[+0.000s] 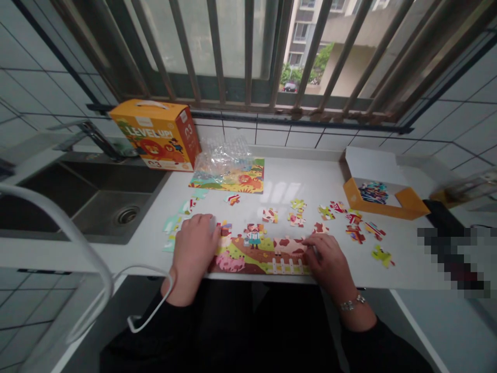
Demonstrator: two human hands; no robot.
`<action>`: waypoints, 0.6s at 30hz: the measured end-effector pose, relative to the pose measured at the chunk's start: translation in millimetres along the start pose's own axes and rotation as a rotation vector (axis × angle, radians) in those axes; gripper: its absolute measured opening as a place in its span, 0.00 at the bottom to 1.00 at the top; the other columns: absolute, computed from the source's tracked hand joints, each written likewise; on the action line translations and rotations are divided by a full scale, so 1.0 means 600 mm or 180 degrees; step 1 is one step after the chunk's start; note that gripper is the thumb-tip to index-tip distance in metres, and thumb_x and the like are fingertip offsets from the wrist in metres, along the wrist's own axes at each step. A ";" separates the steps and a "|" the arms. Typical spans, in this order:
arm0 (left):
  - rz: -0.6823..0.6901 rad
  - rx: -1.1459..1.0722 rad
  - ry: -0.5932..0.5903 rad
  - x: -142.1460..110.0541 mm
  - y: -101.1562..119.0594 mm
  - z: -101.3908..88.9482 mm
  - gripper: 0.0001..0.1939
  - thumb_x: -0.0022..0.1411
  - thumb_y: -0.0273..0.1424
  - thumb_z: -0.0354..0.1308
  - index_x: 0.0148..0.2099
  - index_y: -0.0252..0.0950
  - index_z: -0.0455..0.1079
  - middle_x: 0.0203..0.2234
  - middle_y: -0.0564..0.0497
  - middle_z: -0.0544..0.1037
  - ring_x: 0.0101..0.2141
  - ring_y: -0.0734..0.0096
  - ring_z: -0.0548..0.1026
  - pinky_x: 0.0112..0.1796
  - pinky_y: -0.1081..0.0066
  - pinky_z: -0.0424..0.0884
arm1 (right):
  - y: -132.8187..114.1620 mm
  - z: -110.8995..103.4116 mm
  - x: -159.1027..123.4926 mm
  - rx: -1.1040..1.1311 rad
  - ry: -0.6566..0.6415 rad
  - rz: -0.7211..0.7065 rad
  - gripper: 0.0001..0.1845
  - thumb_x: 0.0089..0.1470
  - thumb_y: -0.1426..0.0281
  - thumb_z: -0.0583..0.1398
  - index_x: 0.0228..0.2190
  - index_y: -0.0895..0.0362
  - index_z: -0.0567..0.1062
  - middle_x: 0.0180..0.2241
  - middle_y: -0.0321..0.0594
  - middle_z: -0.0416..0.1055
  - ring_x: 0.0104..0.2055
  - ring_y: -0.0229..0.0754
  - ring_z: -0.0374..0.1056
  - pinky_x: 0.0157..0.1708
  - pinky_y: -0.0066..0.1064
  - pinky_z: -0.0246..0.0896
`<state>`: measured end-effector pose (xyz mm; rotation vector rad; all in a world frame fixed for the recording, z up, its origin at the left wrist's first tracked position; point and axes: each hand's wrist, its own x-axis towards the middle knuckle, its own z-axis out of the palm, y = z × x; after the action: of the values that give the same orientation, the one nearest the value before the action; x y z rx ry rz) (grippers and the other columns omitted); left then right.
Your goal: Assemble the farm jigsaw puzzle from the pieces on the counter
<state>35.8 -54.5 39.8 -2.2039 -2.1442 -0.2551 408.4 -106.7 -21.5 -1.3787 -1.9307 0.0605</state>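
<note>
A partly joined farm jigsaw puzzle (248, 264) lies along the counter's front edge, showing a pink pig, a farmer, a spotted cow and a white fence. My left hand (196, 243) rests flat over its left part, fingers stretched out, and hides some pieces there. At the right end my right hand (328, 259) has its fingers bent, thumb and forefinger closed on a puzzle piece by the cow (289, 246). A brown-and-white puzzle piece (321, 228) lies just beyond those fingers. Loose pieces, including a cow-patterned piece (269, 215) and a pink-and-green piece (296, 220), lie behind the joined part.
More loose pieces (355, 233) spread to the right. At the back stand an orange puzzle box (155, 137) and clear bubble wrap (225, 155) on a lion picture sheet (248, 182). A sink (116, 207) is at left, an open yellow box (404, 207) at right.
</note>
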 end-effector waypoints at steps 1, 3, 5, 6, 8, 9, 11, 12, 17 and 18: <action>-0.0150 0.0075 0.0016 -0.013 -0.019 -0.004 0.22 0.77 0.41 0.50 0.60 0.32 0.76 0.53 0.33 0.82 0.53 0.41 0.79 0.54 0.50 0.75 | 0.000 0.000 0.000 0.0010 -0.0013 0.0006 0.10 0.67 0.76 0.60 0.42 0.51 0.80 0.41 0.44 0.80 0.48 0.53 0.75 0.50 0.48 0.72; -0.0477 0.0243 -0.0004 -0.035 -0.061 -0.010 0.26 0.77 0.42 0.49 0.63 0.30 0.75 0.54 0.30 0.82 0.52 0.38 0.80 0.53 0.47 0.75 | 0.001 0.000 -0.001 0.0025 -0.0014 0.0014 0.10 0.67 0.75 0.60 0.42 0.51 0.80 0.42 0.44 0.80 0.48 0.54 0.75 0.51 0.49 0.72; -0.0726 0.0394 -0.0165 -0.052 -0.101 -0.013 0.31 0.76 0.47 0.48 0.63 0.26 0.74 0.51 0.26 0.82 0.51 0.33 0.80 0.51 0.45 0.76 | 0.001 0.000 0.000 0.0040 -0.0026 0.0016 0.10 0.67 0.75 0.60 0.42 0.51 0.81 0.42 0.44 0.80 0.48 0.54 0.75 0.51 0.49 0.72; -0.0817 0.0432 -0.0264 -0.058 -0.118 -0.013 0.34 0.75 0.50 0.48 0.62 0.24 0.75 0.50 0.25 0.82 0.50 0.30 0.81 0.51 0.44 0.76 | 0.001 0.000 0.000 0.0040 -0.0038 0.0018 0.10 0.67 0.75 0.60 0.42 0.51 0.80 0.42 0.44 0.80 0.48 0.54 0.75 0.51 0.49 0.72; -0.0804 0.0434 -0.0455 -0.065 -0.143 -0.009 0.38 0.74 0.55 0.49 0.58 0.24 0.78 0.48 0.24 0.82 0.49 0.28 0.81 0.51 0.43 0.76 | 0.001 0.000 0.000 0.0021 -0.0044 0.0021 0.10 0.67 0.75 0.60 0.42 0.51 0.80 0.42 0.44 0.80 0.48 0.54 0.75 0.51 0.49 0.72; -0.0782 0.0419 -0.0510 -0.067 -0.151 -0.006 0.38 0.73 0.56 0.49 0.56 0.25 0.79 0.47 0.24 0.82 0.49 0.29 0.81 0.51 0.43 0.76 | 0.001 0.000 0.000 0.0007 -0.0036 0.0020 0.10 0.67 0.75 0.60 0.42 0.51 0.80 0.42 0.44 0.80 0.48 0.54 0.75 0.51 0.49 0.72; -0.0740 0.0358 -0.0549 -0.065 -0.162 0.000 0.37 0.72 0.56 0.49 0.55 0.26 0.80 0.47 0.25 0.83 0.49 0.30 0.82 0.53 0.44 0.76 | 0.001 0.000 0.000 -0.0016 -0.0008 0.0016 0.10 0.67 0.75 0.60 0.42 0.51 0.80 0.42 0.45 0.80 0.48 0.54 0.75 0.51 0.50 0.72; -0.0736 0.0321 -0.0541 -0.062 -0.166 0.002 0.37 0.72 0.56 0.50 0.55 0.26 0.80 0.47 0.25 0.83 0.49 0.31 0.82 0.53 0.44 0.76 | 0.001 0.000 0.000 -0.0023 -0.0003 0.0012 0.10 0.67 0.75 0.59 0.42 0.51 0.80 0.42 0.45 0.80 0.48 0.54 0.75 0.51 0.49 0.72; -0.0777 0.0102 -0.0647 -0.046 -0.183 0.003 0.35 0.67 0.55 0.57 0.55 0.27 0.80 0.49 0.26 0.84 0.52 0.32 0.81 0.56 0.46 0.76 | 0.002 -0.001 0.000 -0.0019 -0.0030 -0.0004 0.09 0.67 0.75 0.60 0.42 0.52 0.80 0.42 0.44 0.79 0.48 0.53 0.75 0.50 0.48 0.73; -0.0778 0.0050 -0.0679 -0.044 -0.186 0.002 0.35 0.66 0.54 0.58 0.55 0.27 0.80 0.49 0.26 0.84 0.52 0.32 0.81 0.56 0.46 0.76 | 0.001 -0.001 -0.001 -0.0017 -0.0022 0.0004 0.09 0.68 0.75 0.60 0.42 0.52 0.80 0.42 0.45 0.79 0.48 0.53 0.75 0.50 0.48 0.73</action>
<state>-76.1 -76.7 26.0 -2.0413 -2.5194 -0.0121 409.2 -106.8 -21.6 -1.3849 -1.9372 0.0608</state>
